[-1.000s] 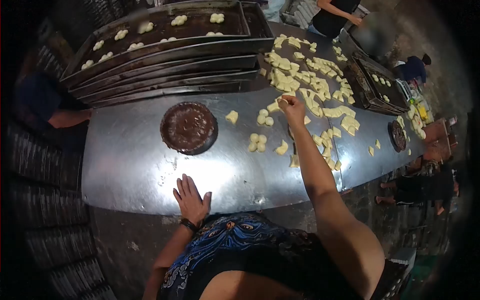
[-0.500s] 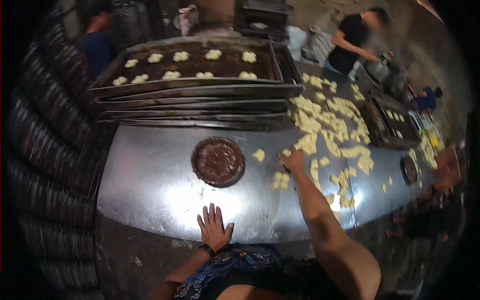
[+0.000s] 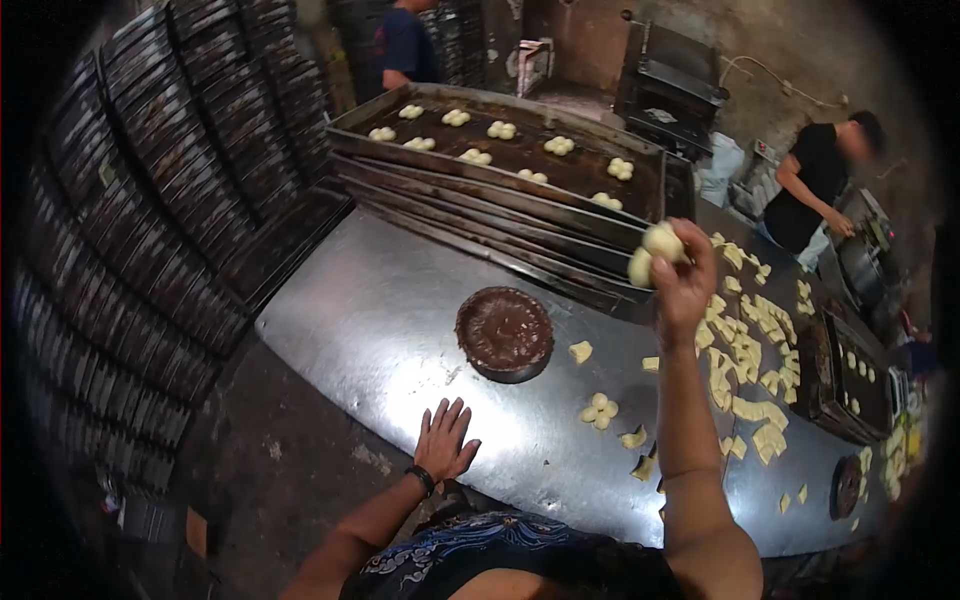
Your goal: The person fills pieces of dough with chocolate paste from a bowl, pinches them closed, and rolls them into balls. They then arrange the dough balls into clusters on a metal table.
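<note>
My right hand (image 3: 686,275) is raised beside the near right corner of the stacked baking trays, its fingers closed around a cluster of pale dough balls (image 3: 660,242). Part of that cluster is hidden by the fingers. My left hand (image 3: 447,440) lies flat at the table's front edge, fingers spread, with nothing in it. Between the hands, a cluster of dough balls (image 3: 598,411) rests on the metal table (image 3: 400,330). Behind it stands a round pan of glossy brown paste (image 3: 505,328). The top tray (image 3: 480,182) holds several similar dough clusters in rows.
Many cut dough pieces (image 3: 745,345) cover the table's right side. Another tray with dough (image 3: 850,375) and a second brown pan (image 3: 846,487) are farther right. Tall stacks of trays (image 3: 130,200) line the left. One person (image 3: 815,185) works at the back right; another (image 3: 408,45) stands behind the trays.
My right hand has risen from the table to the tray's corner and now holds dough balls. The view has turned. My left hand stays flat on the table.
</note>
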`<action>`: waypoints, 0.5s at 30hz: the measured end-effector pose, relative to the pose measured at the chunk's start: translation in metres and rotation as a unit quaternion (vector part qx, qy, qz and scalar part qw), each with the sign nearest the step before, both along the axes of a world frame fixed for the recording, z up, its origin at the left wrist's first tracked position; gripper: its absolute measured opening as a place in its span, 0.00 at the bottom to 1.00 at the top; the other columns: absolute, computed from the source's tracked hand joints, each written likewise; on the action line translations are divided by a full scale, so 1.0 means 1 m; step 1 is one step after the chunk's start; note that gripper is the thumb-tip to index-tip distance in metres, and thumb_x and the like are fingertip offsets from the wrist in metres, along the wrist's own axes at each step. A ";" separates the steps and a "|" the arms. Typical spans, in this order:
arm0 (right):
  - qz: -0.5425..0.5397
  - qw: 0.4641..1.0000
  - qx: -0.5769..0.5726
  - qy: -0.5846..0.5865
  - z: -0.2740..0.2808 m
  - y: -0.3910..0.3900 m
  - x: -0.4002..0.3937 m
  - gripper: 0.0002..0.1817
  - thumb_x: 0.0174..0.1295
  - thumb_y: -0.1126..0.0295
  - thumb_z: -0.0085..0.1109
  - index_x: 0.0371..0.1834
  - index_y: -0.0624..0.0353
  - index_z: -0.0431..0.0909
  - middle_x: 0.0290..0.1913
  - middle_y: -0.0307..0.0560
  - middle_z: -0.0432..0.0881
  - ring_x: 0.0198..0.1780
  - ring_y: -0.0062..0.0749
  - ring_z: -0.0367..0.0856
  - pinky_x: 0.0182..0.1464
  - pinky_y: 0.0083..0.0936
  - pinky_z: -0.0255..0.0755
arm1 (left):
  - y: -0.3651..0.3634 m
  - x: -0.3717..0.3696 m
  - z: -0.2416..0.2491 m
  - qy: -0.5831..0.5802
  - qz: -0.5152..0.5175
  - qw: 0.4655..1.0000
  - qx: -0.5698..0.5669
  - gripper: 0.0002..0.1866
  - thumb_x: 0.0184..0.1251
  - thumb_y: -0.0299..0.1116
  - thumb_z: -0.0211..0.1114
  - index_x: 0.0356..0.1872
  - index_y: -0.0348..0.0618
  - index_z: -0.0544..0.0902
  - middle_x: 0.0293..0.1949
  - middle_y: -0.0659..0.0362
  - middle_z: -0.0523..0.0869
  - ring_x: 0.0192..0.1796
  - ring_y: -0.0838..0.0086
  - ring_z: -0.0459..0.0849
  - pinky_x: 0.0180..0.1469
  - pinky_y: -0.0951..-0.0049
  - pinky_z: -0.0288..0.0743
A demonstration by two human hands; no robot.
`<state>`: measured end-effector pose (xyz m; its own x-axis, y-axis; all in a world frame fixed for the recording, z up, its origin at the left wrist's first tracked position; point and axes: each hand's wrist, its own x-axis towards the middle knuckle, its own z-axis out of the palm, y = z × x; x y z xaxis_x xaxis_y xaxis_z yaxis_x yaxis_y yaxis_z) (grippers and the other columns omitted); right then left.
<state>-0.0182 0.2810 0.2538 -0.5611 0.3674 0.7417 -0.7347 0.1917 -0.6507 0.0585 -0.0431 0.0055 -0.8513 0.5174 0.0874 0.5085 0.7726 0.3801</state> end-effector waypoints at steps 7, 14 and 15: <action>0.053 0.920 0.285 -0.264 -0.149 -0.087 0.090 0.37 0.47 0.51 0.70 0.54 0.64 0.69 0.52 0.56 0.73 0.50 0.42 0.74 0.49 0.35 0.70 | -0.016 -0.008 -0.019 -0.015 0.031 0.975 0.218 0.27 0.62 0.42 0.56 0.57 0.33 0.71 0.65 0.41 0.63 0.66 0.47 0.62 0.68 0.46 0.52; -0.056 0.855 0.167 -0.488 -0.188 -0.078 0.114 0.21 0.53 0.59 0.67 0.46 0.61 0.81 0.38 0.50 0.82 0.34 0.38 0.79 0.40 0.31 0.74 | -0.018 -0.015 -0.013 -0.045 -0.040 0.978 0.197 0.25 0.62 0.40 0.56 0.58 0.38 0.71 0.66 0.47 0.64 0.70 0.50 0.58 0.69 0.45 0.43; -0.047 0.862 0.120 -0.490 -0.190 -0.058 0.114 0.17 0.55 0.60 0.64 0.43 0.61 0.82 0.35 0.50 0.82 0.31 0.38 0.78 0.37 0.30 0.74 | -0.017 -0.016 -0.013 -0.049 -0.047 0.981 0.183 0.24 0.62 0.40 0.56 0.58 0.39 0.71 0.67 0.47 0.63 0.70 0.51 0.57 0.69 0.44 0.42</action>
<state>0.0957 0.2230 0.0641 -0.9376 0.3475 -0.0104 0.1713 0.4358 -0.8836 0.0422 -0.0599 -0.0079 -0.8153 0.5427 0.2016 0.5172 0.5263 0.6749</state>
